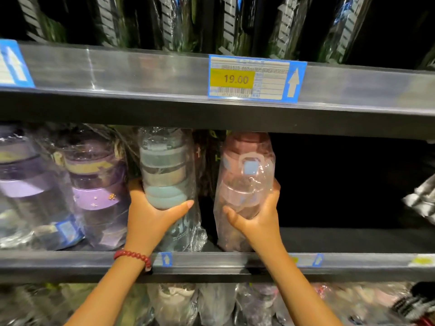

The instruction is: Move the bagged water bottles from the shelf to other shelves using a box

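On the middle shelf (235, 264) stand several water bottles wrapped in clear plastic bags. My left hand (150, 217), with a red bead bracelet on the wrist, grips a bagged teal bottle (167, 170) around its middle. My right hand (256, 217) holds a bagged pink bottle (244, 175) with a blue lid clip. Both bottles stand upright near the shelf's front edge, a dark gap between them. No box is in view.
Two bagged purple bottles (96, 184) stand left of the teal one. Right of the pink bottle the shelf is dark. The upper shelf rail (141, 74) carries a 19.00 price tag (256, 78), with dark bagged bottles above. More bagged bottles (174, 302) fill the shelf below.
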{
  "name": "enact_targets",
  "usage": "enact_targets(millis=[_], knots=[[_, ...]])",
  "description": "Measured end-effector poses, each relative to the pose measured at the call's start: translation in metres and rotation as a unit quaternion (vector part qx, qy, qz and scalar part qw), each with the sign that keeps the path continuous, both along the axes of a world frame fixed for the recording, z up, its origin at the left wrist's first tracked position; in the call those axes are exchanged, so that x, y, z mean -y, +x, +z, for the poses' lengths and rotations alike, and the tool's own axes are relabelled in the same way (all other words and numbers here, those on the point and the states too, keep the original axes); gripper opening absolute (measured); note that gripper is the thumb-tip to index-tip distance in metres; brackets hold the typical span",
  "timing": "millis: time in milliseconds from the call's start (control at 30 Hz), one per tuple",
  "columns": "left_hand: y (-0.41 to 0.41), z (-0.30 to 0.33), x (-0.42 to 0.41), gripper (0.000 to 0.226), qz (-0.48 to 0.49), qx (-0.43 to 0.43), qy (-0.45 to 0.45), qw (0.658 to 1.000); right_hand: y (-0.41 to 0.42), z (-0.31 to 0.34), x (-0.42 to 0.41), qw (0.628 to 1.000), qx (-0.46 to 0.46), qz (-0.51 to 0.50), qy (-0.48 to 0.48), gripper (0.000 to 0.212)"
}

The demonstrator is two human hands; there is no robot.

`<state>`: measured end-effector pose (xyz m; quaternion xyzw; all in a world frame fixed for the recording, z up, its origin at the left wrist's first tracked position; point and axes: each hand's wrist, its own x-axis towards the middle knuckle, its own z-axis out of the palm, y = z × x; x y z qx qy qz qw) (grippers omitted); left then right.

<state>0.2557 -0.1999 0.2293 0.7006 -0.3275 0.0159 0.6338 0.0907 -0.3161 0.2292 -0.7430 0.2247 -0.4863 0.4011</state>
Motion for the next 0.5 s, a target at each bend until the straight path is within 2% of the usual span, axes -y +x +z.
enact_targets(millis=[167, 267, 333, 400, 500], knots=[[-0.008, -0.011, -0.010, 0.072, -0.025, 0.004, 0.043, 0.999, -0.007, -0.005, 0.007, 0.999, -0.032, 0.000, 0.034, 0.103], [-0.007, -0.014, -0.020, 0.076, -0.072, 0.001, 0.046, 0.996, -0.014, -0.015, 0.000, 0.995, -0.089, 0.000, 0.036, 0.102], [-0.006, -0.012, -0.028, 0.079, -0.096, -0.001, 0.053, 0.994, -0.015, -0.022, -0.006, 0.994, -0.103, -0.029, 0.025, 0.104], [-0.002, -0.012, -0.032, 0.072, -0.102, 0.007, 0.069, 0.992, -0.013, -0.025, -0.010, 0.992, -0.112, -0.062, 0.009, 0.111], [0.002, -0.013, -0.033, 0.066, -0.086, 0.016, 0.078, 0.993, -0.007, -0.025, -0.012, 0.988, -0.125, -0.091, -0.012, 0.101]])
